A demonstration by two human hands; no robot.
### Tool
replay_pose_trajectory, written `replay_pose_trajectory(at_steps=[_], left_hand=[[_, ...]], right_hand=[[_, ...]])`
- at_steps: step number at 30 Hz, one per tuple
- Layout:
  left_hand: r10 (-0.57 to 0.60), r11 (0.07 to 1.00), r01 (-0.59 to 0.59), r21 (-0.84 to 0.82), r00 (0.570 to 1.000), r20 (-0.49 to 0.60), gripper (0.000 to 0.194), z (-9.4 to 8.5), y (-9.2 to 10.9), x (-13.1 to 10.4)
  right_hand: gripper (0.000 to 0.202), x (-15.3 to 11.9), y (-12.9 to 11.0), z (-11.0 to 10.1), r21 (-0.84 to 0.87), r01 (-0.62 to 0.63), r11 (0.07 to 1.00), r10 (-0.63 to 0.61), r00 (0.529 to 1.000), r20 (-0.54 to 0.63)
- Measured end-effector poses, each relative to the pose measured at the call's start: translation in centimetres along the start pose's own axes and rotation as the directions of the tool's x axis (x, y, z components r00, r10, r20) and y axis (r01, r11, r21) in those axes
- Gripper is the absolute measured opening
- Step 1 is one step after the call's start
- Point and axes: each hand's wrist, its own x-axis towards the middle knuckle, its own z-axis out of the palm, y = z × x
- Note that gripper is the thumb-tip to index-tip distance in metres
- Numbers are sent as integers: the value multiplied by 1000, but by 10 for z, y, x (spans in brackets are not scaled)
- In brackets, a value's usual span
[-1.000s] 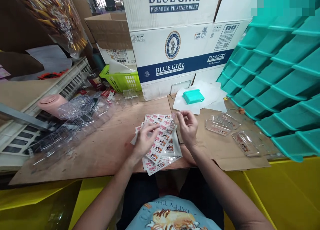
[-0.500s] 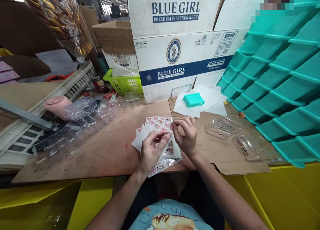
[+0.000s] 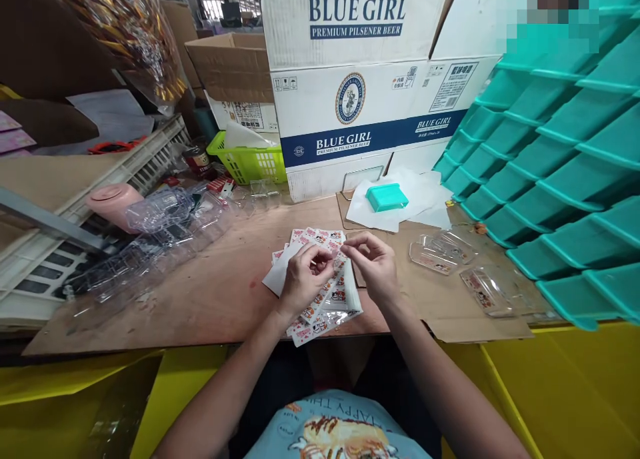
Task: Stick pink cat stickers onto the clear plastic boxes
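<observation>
Several sticker sheets [image 3: 320, 236] printed with cartoon cats lie overlapping on the table in front of me, with white backing paper [image 3: 280, 273] among them. Above the pile my left hand [image 3: 306, 279] is closed, its thumb and index finger pinched together. Facing it, my right hand [image 3: 374, 267] is also closed in a pinch. A small, thin, see-through piece that looks like a sticker [image 3: 337, 252] spans the two sets of fingertips; its print cannot be made out. Clear plastic lids [image 3: 435, 255] with cat stickers lie to the right of my right hand.
Clear plastic cases [image 3: 165, 246] are heaped at left beside a pink cup [image 3: 114, 207]. A green basket [image 3: 250, 162] and beer cartons [image 3: 350, 106] stand behind. One teal box [image 3: 387, 198] lies on white paper; stacked teal boxes [image 3: 565, 172] rise at right. Someone's blurred head shows beyond.
My hands have drawn closer together, with the fingertips now meeting around the small thin piece. My left hand has shifted slightly up, uncovering more of the printed sheet below it.
</observation>
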Motion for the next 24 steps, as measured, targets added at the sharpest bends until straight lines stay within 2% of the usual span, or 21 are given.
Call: replay_pose_trajectory(at_steps=[2, 4, 6, 7, 9, 11, 13, 15, 17, 19, 21, 22, 23, 24], left_hand=[[72, 994, -72, 83, 997, -3, 20, -11, 0, 0], [61, 998, -60, 37, 998, -31, 28, -17, 1, -4], [-49, 995, 48, -93, 999, -6, 27, -14, 5, -11], [-125, 973, 133, -189, 991, 52, 31, -10, 8, -16], [-244, 855, 317, -410, 944, 220, 47, 2, 17, -23], [-280, 686, 415, -597, 909, 310, 56, 13, 25, -24], [-283, 592, 400, -700, 916, 284, 56, 18, 31, -21], [-289, 590, 343, -731, 935, 206, 50, 16, 33, -17], [-291, 609, 301, -733, 946, 147, 45, 11, 31, -16], [-280, 627, 281, -727, 952, 127, 43, 6, 28, -18], [-246, 663, 279, -695, 958, 149, 42, 1, 25, -24], [-226, 690, 280, -667, 959, 168, 43, -1, 24, -27], [-209, 719, 281, -635, 960, 188, 43, -3, 23, -30], [-197, 749, 281, -600, 959, 203, 44, -5, 22, -33]], right_hand=[[14, 5, 2, -5, 105, -63, 993, 70, 995, -73], [13, 8, 1, -9, 88, -35, 996, 47, 988, -147], [8, 7, -2, -8, -40, 64, 997, -70, 981, -182], [5, 4, -4, -7, -131, 143, 981, -165, 970, -178], [7, -5, -7, -2, -310, 330, 891, -376, 921, -100], [13, -16, -8, 4, -416, 481, 772, -513, 857, 39], [17, -28, -8, 8, -465, 552, 692, -543, 823, 168], [21, -37, -9, 10, -493, 566, 661, -498, 822, 276], [26, -43, -12, 8, -466, 560, 685, -430, 827, 361], [32, -42, -14, 3, -401, 491, 773, -380, 866, 326], [29, -32, -13, -4, -306, 307, 901, -260, 948, 185], [27, -24, -12, -7, -243, 169, 955, -139, 981, 137], [28, -16, -11, -10, -175, 9, 985, 14, 991, 131], [34, -7, -9, -13, -109, -153, 982, 170, 970, 174]])
